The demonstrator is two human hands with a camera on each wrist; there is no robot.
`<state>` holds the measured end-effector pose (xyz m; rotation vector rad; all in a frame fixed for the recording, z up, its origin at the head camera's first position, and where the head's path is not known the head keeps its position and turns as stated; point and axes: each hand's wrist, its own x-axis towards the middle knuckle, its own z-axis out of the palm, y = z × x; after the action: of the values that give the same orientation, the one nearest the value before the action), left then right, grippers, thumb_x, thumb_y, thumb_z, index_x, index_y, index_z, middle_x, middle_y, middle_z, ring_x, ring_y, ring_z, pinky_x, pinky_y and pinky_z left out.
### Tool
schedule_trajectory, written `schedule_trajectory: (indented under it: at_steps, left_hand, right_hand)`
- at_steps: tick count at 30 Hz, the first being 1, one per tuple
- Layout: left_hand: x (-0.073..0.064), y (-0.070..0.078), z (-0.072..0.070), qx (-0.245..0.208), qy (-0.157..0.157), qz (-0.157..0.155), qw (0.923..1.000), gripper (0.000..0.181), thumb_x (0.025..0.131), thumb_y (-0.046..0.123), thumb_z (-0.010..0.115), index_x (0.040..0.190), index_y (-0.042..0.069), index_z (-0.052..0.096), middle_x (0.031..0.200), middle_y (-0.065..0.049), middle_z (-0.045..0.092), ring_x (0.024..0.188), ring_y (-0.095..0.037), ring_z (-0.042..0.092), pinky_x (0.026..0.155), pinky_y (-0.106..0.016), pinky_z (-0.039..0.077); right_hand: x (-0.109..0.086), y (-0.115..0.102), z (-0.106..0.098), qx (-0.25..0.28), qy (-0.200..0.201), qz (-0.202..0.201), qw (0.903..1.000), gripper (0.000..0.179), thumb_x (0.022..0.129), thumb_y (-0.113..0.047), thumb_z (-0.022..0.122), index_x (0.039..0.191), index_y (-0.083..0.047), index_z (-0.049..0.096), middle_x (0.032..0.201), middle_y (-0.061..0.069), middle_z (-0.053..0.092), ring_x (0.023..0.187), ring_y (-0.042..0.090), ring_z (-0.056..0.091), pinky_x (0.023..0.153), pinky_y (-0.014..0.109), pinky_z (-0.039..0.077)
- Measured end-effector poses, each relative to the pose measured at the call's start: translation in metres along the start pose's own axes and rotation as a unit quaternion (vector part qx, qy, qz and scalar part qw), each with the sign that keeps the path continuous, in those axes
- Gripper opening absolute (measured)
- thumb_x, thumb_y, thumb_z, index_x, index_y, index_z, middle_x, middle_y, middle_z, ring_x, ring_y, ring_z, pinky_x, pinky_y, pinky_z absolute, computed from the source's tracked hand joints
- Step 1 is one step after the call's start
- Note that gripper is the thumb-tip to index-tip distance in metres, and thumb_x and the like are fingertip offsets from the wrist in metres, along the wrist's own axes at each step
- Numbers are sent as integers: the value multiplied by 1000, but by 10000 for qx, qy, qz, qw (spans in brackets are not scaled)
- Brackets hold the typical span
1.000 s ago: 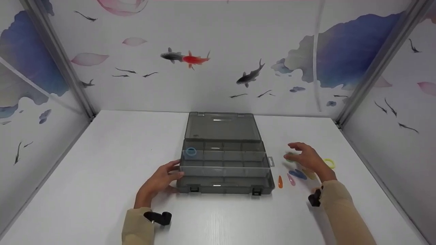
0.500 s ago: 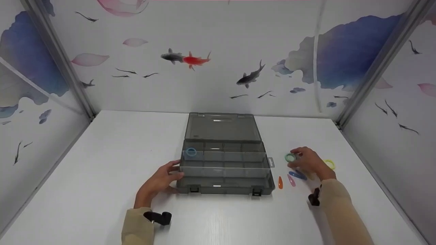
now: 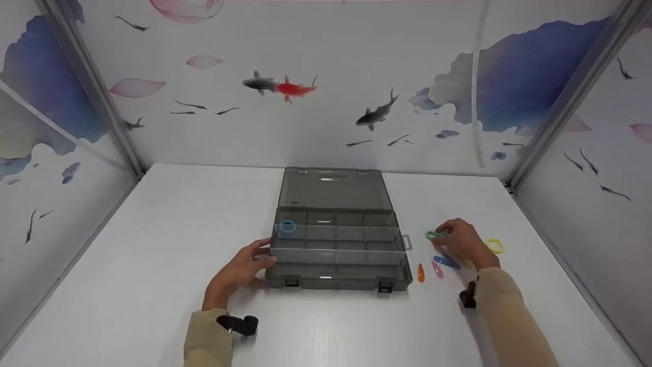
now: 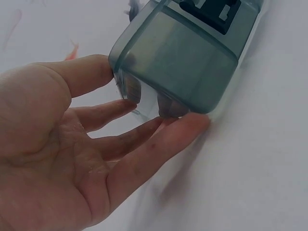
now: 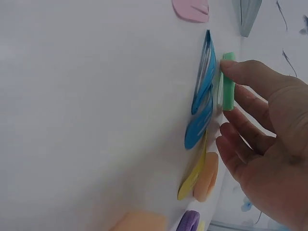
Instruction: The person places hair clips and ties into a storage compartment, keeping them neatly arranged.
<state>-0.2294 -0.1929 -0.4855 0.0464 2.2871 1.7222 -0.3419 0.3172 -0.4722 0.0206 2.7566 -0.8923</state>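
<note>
A grey translucent compartment box lies with its lid folded back. At its front left corner my left hand grips the side, thumb on the upper edge and fingers at the lower edge in the left wrist view. My right hand, to the right of the box, pinches a green hair tie between thumb and fingers. A blue hair tie is in the box's back left compartment. Close by the right hand lie blue hair clips, a pink clip and an orange clip.
A yellow hair tie lies right of the right hand. The right wrist view also has a yellow clip, a peach band and a purple band. Printed panels wall in the white table.
My right hand has closed its fingers on the green hair tie and tilted it up from lying flat. My left hand stays at the box's corner.
</note>
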Motion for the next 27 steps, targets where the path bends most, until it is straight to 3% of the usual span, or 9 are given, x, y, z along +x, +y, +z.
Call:
schedule_trajectory:
  at_steps: [6, 12, 17, 27]
  left_hand:
    - [0, 0, 1, 71, 32, -41, 10000, 67, 100, 19, 61, 157, 8, 29, 158, -24, 36, 141, -44, 43, 88, -47, 59]
    - [0, 1, 3, 262, 172, -17, 9995, 65, 100, 18, 61, 157, 8, 32, 155, -24, 40, 139, -43, 46, 91, -48, 57]
    - [0, 1, 4, 280, 154, -8, 9995, 65, 100, 21, 62, 156, 7, 32, 154, -25, 41, 139, -43, 46, 93, -48, 57]
    - [0, -1, 4, -45, 307, -172, 9994, 58, 104, 24, 55, 156, 11, 35, 154, -23, 43, 138, -44, 48, 81, -42, 61]
  right_hand:
    - [1, -8, -4, 193, 166, -189, 9995, 45, 98, -31, 64, 130, -1, 57, 145, 27, 44, 127, 41, 45, 112, 59, 38]
    - [4, -28, -14, 22, 558, -852, 9948, 40, 95, -28, 68, 121, 2, 65, 141, 28, 49, 132, 47, 45, 107, 60, 41]
    - [4, -52, -18, -6, 632, -1244, 9902, 35, 94, -27, 70, 115, 0, 70, 141, 27, 50, 132, 48, 46, 102, 59, 45]
    - [5, -118, -8, 352, 461, -1817, 9816, 27, 92, -20, 71, 112, -2, 72, 139, 22, 55, 133, 42, 48, 105, 58, 45]
